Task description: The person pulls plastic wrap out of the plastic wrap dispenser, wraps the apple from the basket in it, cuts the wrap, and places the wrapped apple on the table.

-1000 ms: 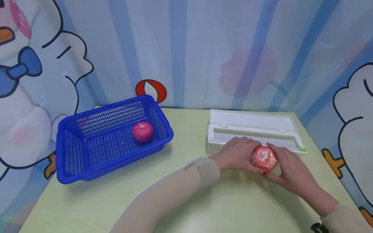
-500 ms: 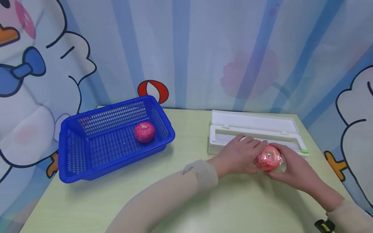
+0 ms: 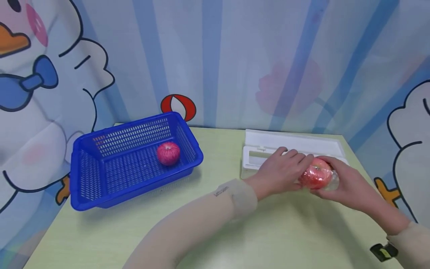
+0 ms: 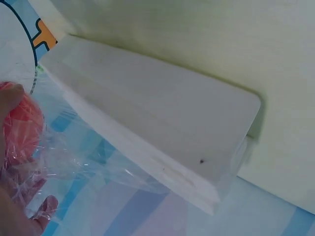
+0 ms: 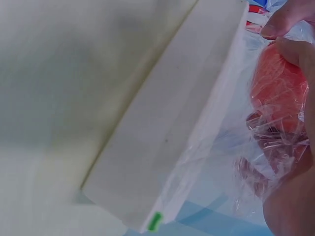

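Both hands hold a red apple wrapped in shiny cling film, raised in front of the white cling film dispenser. My left hand grips it from the left, while my right hand has thumb and fingers curved round its right side. Loose clear film stretches between the apple and the dispenser in the left wrist view. Crumpled film also gathers round the fingers in the right wrist view. The dispenser's lid stands open behind it, and the hands hide much of its front.
A blue plastic basket stands at the left of the table, with a pinkish-red, apple-like fruit in its right end. A green slider sits at one end of the dispenser. A printed curtain hangs behind the table.
The hands have lifted the apple slightly up and to the right, towards the dispenser. It has turned, so its stem end faces another way. The basket and fruit stay put; the view shifted a little.
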A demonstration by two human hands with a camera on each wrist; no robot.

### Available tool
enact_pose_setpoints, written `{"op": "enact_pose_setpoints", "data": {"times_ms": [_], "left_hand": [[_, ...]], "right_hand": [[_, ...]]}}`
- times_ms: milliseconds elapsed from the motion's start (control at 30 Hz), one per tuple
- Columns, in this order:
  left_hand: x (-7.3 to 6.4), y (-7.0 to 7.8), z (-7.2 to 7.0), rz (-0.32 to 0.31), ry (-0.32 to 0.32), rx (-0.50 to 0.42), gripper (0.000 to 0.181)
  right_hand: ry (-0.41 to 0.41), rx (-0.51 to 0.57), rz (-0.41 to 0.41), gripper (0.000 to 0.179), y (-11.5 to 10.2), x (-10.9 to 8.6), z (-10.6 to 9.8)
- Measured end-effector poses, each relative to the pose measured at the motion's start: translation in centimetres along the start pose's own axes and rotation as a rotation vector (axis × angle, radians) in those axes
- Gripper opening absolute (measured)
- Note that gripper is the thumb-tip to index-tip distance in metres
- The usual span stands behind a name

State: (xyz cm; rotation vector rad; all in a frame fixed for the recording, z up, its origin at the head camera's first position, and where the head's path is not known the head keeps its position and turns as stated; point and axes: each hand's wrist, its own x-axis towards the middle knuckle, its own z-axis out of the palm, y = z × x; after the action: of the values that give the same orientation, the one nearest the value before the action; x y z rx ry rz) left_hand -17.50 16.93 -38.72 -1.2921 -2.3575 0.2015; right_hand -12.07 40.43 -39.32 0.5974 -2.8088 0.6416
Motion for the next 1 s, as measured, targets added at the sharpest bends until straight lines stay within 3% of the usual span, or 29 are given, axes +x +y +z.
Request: {"op": "enact_pose_setpoints", "data": {"times_ms": [500,1000], "left_hand": [[2.4,-2.4,-3.5,-0.019,0.057,0.025,0.079],[3.7,-3.6,-5.8,-0.015,0.076,0.043,0.076]], "right_hand": [[0.075,-0.007,-0.065,0.096,-0.6,2.5,-4.2],[0.091,-0.102,0.004,0.099,-1.7,3.9,-6.5]]}}
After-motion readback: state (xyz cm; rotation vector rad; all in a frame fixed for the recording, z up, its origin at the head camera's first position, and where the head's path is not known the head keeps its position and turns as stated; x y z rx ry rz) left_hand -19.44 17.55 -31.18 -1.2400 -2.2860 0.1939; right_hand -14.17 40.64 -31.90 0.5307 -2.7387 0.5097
